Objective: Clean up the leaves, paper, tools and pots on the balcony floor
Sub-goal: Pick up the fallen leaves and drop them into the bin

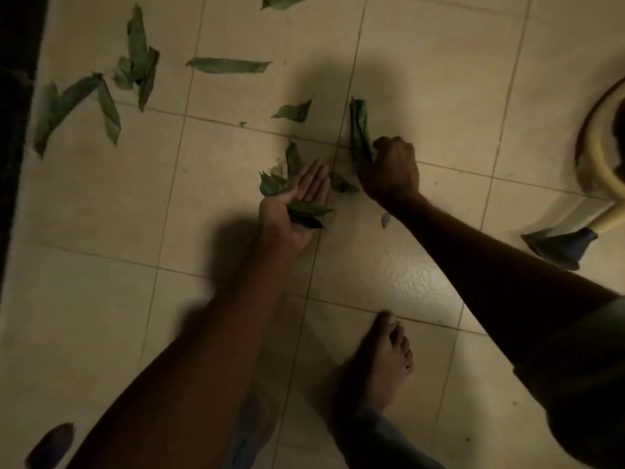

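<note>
Green leaves lie scattered over the pale tiled floor (422,79), most of them far and to the left. The left hand (297,211) is turned palm up just above the tiles near the middle, fingers straight and together, pointing far and slightly right; its grip is slack and open, and a few gathered leaves (307,214) rest across the palm, with more leaf tips (270,184) poking out past its left edge. The left forearm runs from the near left corner up to it.

The right hand (392,170) sits just right of the left, knuckles up, fingers curled into a closed fist whose grip clamps a crumpled leaf (359,130) that sticks out on the far side of the fist. The right forearm comes in straight from the right edge, slanting down toward the floor. A small leaf (341,184) lies on the tiles between the two hands.

Farther left lie a long flat leaf (228,65), a bunched cluster of leaves (138,62) and a bent pair of leaves (77,103) near the dark left edge. A smaller leaf (293,111) lies far of the left hand.

A bare foot (385,360) stands on the near tiles. At the right edge curves a yellowish rim (595,154), blurred, with a dark bluish piece (561,245) below it.
</note>
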